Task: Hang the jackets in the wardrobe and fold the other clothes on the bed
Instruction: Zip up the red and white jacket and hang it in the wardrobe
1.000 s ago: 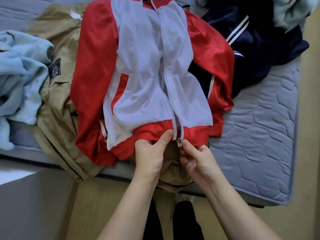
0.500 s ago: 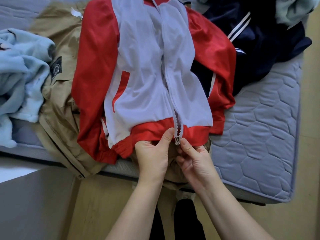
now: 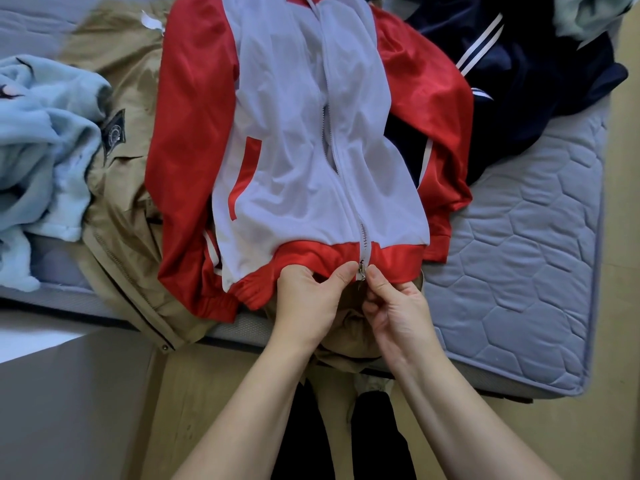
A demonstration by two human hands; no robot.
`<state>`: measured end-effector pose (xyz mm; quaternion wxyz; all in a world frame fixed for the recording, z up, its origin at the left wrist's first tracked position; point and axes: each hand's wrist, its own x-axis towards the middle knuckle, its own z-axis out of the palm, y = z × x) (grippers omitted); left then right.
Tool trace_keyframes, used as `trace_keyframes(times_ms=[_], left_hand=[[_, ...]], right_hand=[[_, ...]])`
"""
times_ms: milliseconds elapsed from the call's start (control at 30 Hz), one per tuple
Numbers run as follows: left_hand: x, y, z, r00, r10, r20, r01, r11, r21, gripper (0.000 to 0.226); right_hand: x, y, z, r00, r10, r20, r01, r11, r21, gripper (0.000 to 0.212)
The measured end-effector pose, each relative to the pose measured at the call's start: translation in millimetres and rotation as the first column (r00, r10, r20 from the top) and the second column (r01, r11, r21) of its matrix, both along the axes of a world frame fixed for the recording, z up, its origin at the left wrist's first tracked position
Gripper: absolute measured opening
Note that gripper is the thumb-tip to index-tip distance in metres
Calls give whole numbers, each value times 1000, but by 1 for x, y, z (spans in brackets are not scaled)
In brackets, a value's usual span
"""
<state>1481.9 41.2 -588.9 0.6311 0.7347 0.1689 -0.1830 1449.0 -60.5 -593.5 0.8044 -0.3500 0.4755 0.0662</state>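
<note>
Though hands (image 3: 308, 306) (image 3: 398, 315) pinch the jacket (image 3: 287, 140), its collar's cropped

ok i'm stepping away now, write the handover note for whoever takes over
Hands: left hand pinches the hem of the red and white jacket left of the zipper slider; right hand pinches it on the other side.
The jacket lies front up over a tan jacket on the bed; navy garment and light blue garment lie crumpled beside.
Done: nothing hung or folded in view.
Left: zip, hang jackets, fold the rest.
</note>
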Motion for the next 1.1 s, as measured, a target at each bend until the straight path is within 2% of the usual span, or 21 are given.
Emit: trace_keyframes(times_ms=[67,133,233,333,400,500,733,900,967,1033,1100], left_hand=[[2,0,0,999,-24,-21,25,1000,11,32],[3,0,0,999,-31,-28,32,999,17,28],[3,1,-1,999,-25,-41,25,999,19,27],[-1,5,-7,998,-30,-62,34,997,70,38],[-4,7,-11,996,-57,-71,65,991,118,46],[-9,12,-17,988,-121,-94,135,979,151,51],[-28,28,-33,968,-210,-137,245,908,338,64],[-30,44,-40,948,-177,-266,263,904,337,52],[-22,50,-33,897,-240,-371,376,855,357,48],[-16,54,-21,849,-295,-438,492,743,454,47],[-11,52,-6,911,-289,-293,412,615,673,40]], right_hand=[[-1,-1,-2,999,-18,-27,18,1000,-7,6],[-1,-2,-3,996,46,-72,-48,999,-17,4],[-5,-4,-3,958,254,-133,-258,966,-8,16],[-7,-10,3,874,464,-148,-470,883,-6,22],[-6,-16,7,824,549,-143,-554,833,6,22],[1,-22,12,827,543,-143,-549,836,-2,23],[50,-16,19,928,360,-97,-356,933,55,21],[81,-13,27,881,463,-97,-470,881,-61,22],[81,-13,29,864,486,-127,-498,862,-90,20],[80,-15,33,859,491,-146,-507,855,-110,19],[81,-18,37,846,510,-157,-529,840,-120,19]])
